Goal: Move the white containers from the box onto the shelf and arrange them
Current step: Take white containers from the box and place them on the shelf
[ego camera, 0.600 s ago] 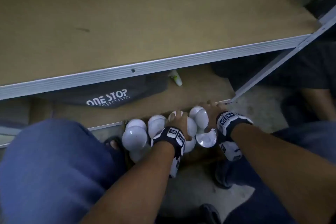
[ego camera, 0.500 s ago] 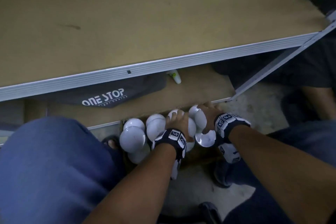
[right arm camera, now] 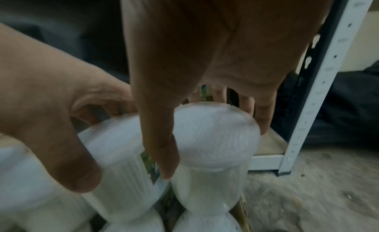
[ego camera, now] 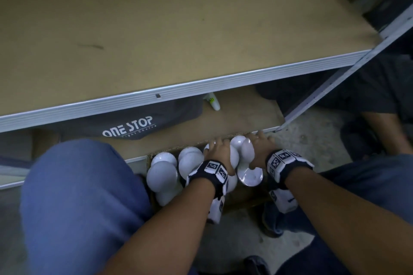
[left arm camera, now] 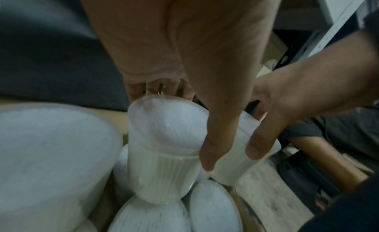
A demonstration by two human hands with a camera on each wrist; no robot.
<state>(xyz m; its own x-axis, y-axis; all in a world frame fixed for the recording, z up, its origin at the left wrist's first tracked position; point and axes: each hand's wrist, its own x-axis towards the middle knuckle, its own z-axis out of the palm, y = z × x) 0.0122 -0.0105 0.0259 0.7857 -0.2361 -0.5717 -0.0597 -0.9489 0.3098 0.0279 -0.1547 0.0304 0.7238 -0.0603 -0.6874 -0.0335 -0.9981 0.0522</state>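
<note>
White containers (ego camera: pixel 164 175) stand upright in the box (ego camera: pixel 243 202) on the floor, just below the shelf (ego camera: pixel 178 29) front edge. Left hand (ego camera: pixel 220 150) grips 1 container, right hand (ego camera: pixel 259 152) grips its right neighbour; long axes vertical, lift straight up.

It looked like a stockroom or storage area behind a shop. A boltless metal rack (ego camera: pixel 234 83) with pale slotted uprights (right arm camera: pixel 320 83) carried bare fibreboard shelves (ego camera: pixel 178 18), and the floor (ego camera: pixel 312 140) beneath was rough, stained concrete. Under the lower shelf's front edge lay a dark bag printed "ONE STOP" (ego camera: pixel 129 127). A cardboard box (ego camera: pixel 250 202) stood on the floor at the rack's right front corner, packed with identical white containers (ego camera: pixel 162 176) wrapped in clear film, stock in bulk. Dark bags (right arm camera: pixel 344 109) lay heaped beyond the upright.
</note>
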